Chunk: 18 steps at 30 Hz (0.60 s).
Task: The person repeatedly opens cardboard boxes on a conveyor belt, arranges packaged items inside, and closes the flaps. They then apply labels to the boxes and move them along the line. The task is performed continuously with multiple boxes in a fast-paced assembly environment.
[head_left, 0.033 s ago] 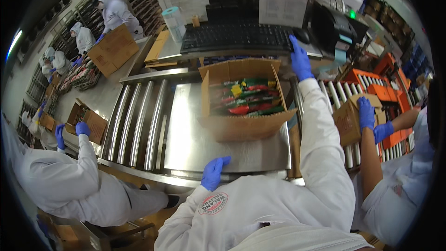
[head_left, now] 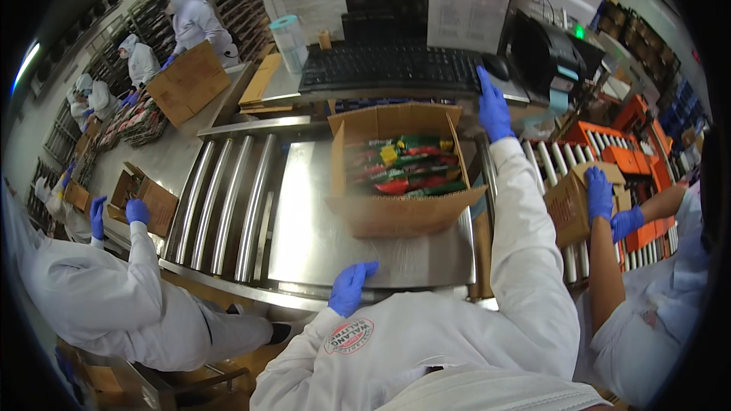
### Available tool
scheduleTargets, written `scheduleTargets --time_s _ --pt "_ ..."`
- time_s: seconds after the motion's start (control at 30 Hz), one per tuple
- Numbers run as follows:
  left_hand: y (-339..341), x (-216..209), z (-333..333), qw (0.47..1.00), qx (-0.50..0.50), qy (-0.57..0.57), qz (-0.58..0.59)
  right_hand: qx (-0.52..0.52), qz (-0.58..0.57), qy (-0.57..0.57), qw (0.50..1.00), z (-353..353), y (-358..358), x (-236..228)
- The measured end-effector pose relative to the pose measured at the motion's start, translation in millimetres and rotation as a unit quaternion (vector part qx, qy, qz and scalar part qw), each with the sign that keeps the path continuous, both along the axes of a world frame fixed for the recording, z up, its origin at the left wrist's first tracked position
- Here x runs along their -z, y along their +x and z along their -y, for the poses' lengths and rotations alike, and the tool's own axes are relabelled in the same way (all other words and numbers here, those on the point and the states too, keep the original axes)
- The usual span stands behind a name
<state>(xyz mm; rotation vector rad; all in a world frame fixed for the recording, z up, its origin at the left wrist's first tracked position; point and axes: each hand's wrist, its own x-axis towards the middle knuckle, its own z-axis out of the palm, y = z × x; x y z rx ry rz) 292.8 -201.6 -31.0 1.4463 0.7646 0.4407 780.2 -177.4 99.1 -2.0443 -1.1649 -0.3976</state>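
Carton (head_left: pixel 403 219), flaps spread, sits on steel plate (head_left: pixel 304 209), centre of scene; packets (head_left: pixel 411 164) inside. Right hand (head_left: pixel 495 110), far right of carton: fingers extended, together, nothing held; fingertip at right end of keyboard (head_left: pixel 388 67), just beside mouse (head_left: pixel 496 68); key press cannot be told. Left hand (head_left: pixel 351 290), near side: fingers loosely straight, nothing seen in grasp, at plate's near edge; contact with plate cannot be told. Advised: single fingertip on keys, mouse undisturbed; right sleeve (head_left: pixel 524 213) clear of carton; left hand off plate, carton steady and untouched.
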Motion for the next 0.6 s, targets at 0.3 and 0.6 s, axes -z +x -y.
scheduleTargets --time_s 0.3,0.6 --pt "-0.1 11.4 -7.3 0.997 -0.040 -0.001 0.072 0.005 0.109 -0.008 0.994 -2.6 3.0 6.9" --pt "-4.1 3.3 -4.9 0.996 -0.062 -0.023 0.066 0.057 0.113 -0.060 0.990 -3.7 -23.7 -13.7"
